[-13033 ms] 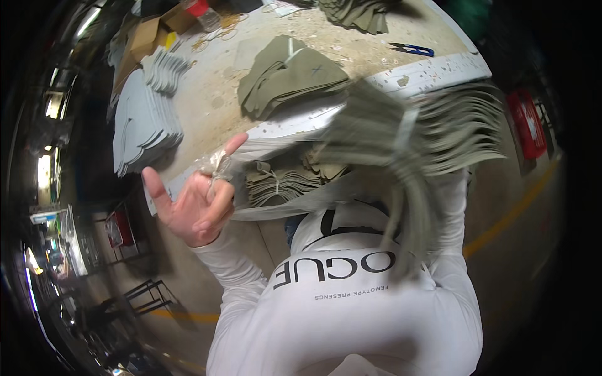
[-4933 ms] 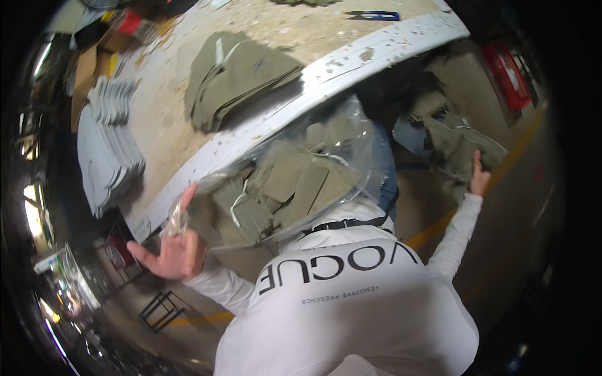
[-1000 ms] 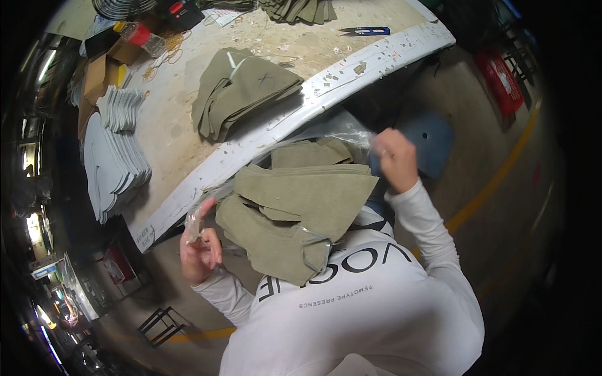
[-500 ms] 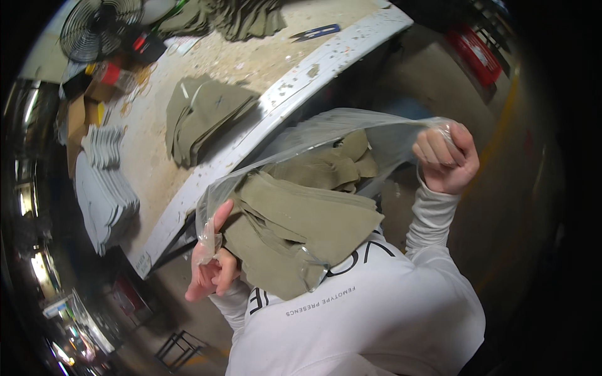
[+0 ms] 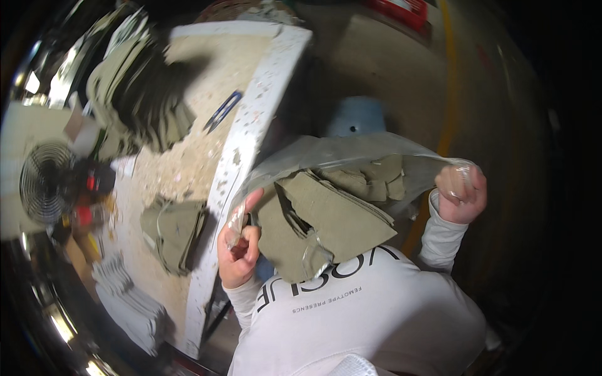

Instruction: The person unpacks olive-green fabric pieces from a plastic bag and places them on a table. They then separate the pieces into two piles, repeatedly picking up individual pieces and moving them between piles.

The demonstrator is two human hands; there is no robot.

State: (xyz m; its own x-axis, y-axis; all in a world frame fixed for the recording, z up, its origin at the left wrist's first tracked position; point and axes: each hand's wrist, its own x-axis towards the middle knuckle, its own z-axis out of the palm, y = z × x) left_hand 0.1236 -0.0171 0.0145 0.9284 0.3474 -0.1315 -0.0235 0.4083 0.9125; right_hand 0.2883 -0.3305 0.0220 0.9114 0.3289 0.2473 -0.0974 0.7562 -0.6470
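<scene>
A banded olive bundle point(image 5: 182, 235) lies on the worktable point(image 5: 248, 125) at eight o'clock. At half past seven, the left hand point(image 5: 238, 255) is curled on a clear plastic bag point(image 5: 307, 153) around loose-stacked olive pieces point(image 5: 342, 216) at centre, its far rim clenched by the right hand point(image 5: 461, 194) at three.

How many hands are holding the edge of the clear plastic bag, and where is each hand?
2. The left hand holds the left side of the clear plastic bag, and the right hand grips its right end.
</scene>
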